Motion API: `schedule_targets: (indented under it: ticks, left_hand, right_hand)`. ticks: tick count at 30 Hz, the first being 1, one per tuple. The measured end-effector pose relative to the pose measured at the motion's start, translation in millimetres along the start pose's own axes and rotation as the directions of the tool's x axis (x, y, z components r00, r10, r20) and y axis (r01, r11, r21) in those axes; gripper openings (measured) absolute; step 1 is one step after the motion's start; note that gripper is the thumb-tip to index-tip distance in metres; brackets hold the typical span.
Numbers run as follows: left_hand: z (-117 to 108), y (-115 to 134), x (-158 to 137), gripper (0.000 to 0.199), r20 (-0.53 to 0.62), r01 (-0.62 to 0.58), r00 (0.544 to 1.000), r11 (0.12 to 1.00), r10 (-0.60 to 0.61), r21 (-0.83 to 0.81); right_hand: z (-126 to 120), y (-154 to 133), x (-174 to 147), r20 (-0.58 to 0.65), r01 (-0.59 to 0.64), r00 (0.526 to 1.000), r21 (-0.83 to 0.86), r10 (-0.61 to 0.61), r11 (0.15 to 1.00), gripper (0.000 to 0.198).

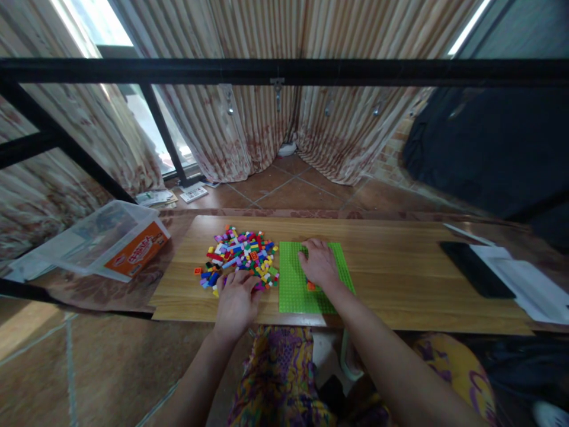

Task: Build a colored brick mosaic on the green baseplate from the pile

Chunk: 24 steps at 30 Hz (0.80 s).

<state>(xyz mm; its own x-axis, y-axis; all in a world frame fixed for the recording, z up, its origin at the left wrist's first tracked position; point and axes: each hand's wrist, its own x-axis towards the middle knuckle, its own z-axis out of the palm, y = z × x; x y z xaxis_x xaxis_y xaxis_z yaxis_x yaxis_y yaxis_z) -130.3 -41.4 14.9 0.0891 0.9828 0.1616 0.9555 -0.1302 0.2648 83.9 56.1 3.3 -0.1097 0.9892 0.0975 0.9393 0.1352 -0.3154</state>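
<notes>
Many bricks (242, 256) on counter (391, 267), L of board (292, 290); prob. light, stiff, best pinched by sides. L hand (239, 298) at bricks, R hand (320, 264) over board; fingers bent, can't tell if holding.

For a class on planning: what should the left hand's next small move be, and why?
Probably pick one brick from the multicoloured plastic brick pile: the left hand is at its near edge, the right hand over the green, studded square baseplate.

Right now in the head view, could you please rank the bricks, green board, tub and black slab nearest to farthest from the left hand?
1. Bricks: at the left hand
2. Board: close right
3. Tub: farther left
4. Slab: far right
</notes>
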Motion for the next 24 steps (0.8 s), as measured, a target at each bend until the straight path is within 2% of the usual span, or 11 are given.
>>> schedule_targets:
  ticks: [4, 7, 9, 11, 14, 16, 20, 24]
  left_hand:
    - [0.2, -0.2, 2.5, 0.015, -0.010, -0.047, 0.999, 0.999, 0.047, -0.026]
    - [1.3, -3.9, 2.6, 0.013, -0.053, -0.045, 0.998, 0.994, 0.040, -0.101]
    - [1.9, -8.6, 2.2, 0.013, -0.073, 0.001, 0.997, 0.982, -0.015, -0.189]
    - [1.4, -14.2, 1.7, 0.014, -0.063, 0.099, 0.990, 0.950, -0.122, -0.295]
    - [-1.9, -22.5, 1.4, 0.017, -0.043, 0.252, 0.952, 0.860, -0.302, -0.444]
    - [-4.7, -27.6, 1.8, 0.017, -0.069, 0.293, 0.923, 0.806, -0.379, -0.514]
    - [-6.6, -36.5, 3.9, 0.025, -0.105, 0.288, 0.868, 0.665, -0.485, -0.689]
    - [-5.1, -41.2, 4.0, 0.036, -0.014, 0.268, 0.842, 0.441, -0.540, -0.856]
  right_hand:
    - [-0.4, -0.6, 0.0, -0.003, 0.002, 1.000, 0.001, -0.002, 1.000, 0.034]
    - [-0.3, -0.9, 0.0, -0.006, 0.002, 1.000, 0.003, -0.002, 1.000, 0.033]
    - [-0.1, -0.7, -0.1, -0.007, 0.004, 1.000, 0.005, -0.004, 1.000, 0.033]
    - [0.2, -0.3, -0.2, -0.007, 0.007, 1.000, 0.009, -0.007, 1.000, 0.033]
    - [0.5, 0.5, -0.3, -0.009, 0.010, 1.000, 0.011, -0.010, 1.000, 0.034]
    - [0.8, 1.1, -0.2, -0.008, 0.013, 1.000, 0.010, -0.013, 1.000, 0.033]
    - [1.8, 2.0, 0.5, -0.013, 0.017, 1.000, 0.008, -0.017, 1.000, 0.033]
    - [2.9, 2.8, 1.1, -0.013, 0.020, 1.000, 0.001, -0.020, 1.000, 0.032]
